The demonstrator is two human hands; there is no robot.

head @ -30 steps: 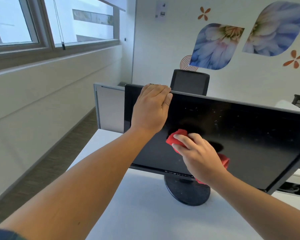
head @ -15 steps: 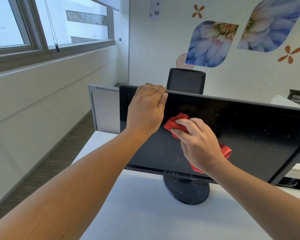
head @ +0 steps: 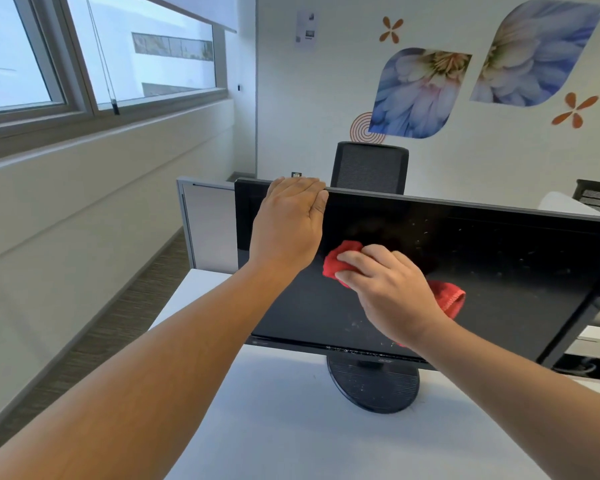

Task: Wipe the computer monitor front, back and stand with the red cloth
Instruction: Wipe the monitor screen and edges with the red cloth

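L hand [head: 288, 223]: gripping monitor [head: 482, 271] top edge, fingers [head: 302, 186] together.
R hand [head: 392, 292]: curling round bunched red cloth [head: 340, 263], pressing front.
Progress: wiping front, specks showing; back & stand [head: 373, 386] pending.

We see the monitor [head: 499, 271] screen as glossy black, dust-speckled, with a matt plastic frame. Against it, the red cloth [head: 335, 263] looks soft, with a stitched hem. Below the monitor, the stand [head: 373, 389] is ribbed matt plastic on a smooth white table [head: 291, 427]. Behind the monitor, the chair back [head: 369, 168] looks like mesh.
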